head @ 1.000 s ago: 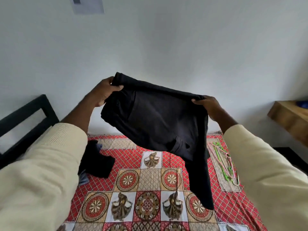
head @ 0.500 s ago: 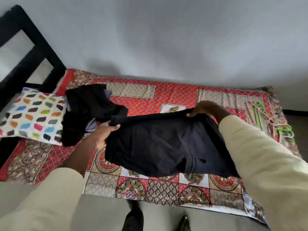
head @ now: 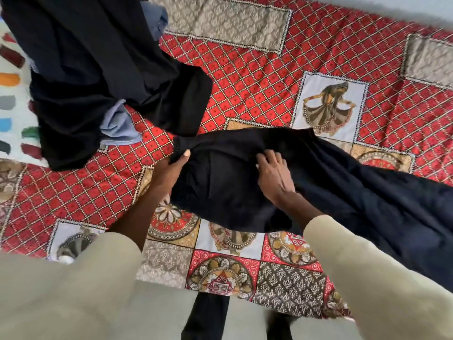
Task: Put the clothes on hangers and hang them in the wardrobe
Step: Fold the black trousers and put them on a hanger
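Your left hand (head: 171, 168) grips the near corner of the dark navy fabric garment (head: 343, 192), which lies across the red patterned bedspread (head: 257, 77). Your right hand (head: 273, 177) rests on it, fingers spread flat. A black clothes heap (head: 98, 77) sits just beside.

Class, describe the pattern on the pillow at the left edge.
The pillow is white with scattered multicoloured patches, seen in the head view.

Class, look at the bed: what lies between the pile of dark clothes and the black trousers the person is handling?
In the head view, only a strip of the red patterned bedspread shows between the pile and the trousers.
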### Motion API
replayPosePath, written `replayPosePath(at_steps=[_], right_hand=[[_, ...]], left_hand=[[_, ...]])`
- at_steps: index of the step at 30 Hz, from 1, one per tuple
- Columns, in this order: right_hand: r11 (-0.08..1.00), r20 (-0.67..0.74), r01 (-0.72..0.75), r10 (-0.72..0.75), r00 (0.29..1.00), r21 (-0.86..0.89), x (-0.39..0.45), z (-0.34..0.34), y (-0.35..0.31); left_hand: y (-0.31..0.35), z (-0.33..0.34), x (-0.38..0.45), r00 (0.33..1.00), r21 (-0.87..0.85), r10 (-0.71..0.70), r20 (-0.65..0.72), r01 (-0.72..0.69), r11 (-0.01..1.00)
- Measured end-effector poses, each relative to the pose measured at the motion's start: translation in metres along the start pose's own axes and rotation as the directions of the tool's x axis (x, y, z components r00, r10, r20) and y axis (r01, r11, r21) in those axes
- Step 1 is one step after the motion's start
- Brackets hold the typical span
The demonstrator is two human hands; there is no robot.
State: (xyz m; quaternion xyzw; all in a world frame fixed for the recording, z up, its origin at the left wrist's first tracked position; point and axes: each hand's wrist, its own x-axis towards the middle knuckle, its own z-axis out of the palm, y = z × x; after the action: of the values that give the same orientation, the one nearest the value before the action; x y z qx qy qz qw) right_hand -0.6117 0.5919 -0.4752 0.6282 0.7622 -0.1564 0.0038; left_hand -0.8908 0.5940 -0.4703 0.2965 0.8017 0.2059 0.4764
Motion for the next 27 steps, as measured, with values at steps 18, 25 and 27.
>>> replayPosePath(at_steps=[18, 25, 27], right_hand=[[0.915, 0.130, -0.400, 0.392, 0.911, 0.045, -0.040, 0.016, -0.020], [0.908, 0.203, -0.414, 0.394, 0.896, 0.067, -0.034, 0.026, -0.034], [0.920, 0.228, -0.384, 0.359, 0.905, 0.075, -0.036, 0.027, -0.036]], left_hand=[[-0.044, -0.077, -0.016, 0.959, 0.130, 0.177, -0.224, -0.150, 0.980], [-0.030, -0.044, -0.021, 0.855, 0.638, 0.338, -0.394, -0.010, 0.770], [-0.022, -0.013, -0.040, 0.780, 0.682, 0.546, -0.307, -0.220, 0.698]])
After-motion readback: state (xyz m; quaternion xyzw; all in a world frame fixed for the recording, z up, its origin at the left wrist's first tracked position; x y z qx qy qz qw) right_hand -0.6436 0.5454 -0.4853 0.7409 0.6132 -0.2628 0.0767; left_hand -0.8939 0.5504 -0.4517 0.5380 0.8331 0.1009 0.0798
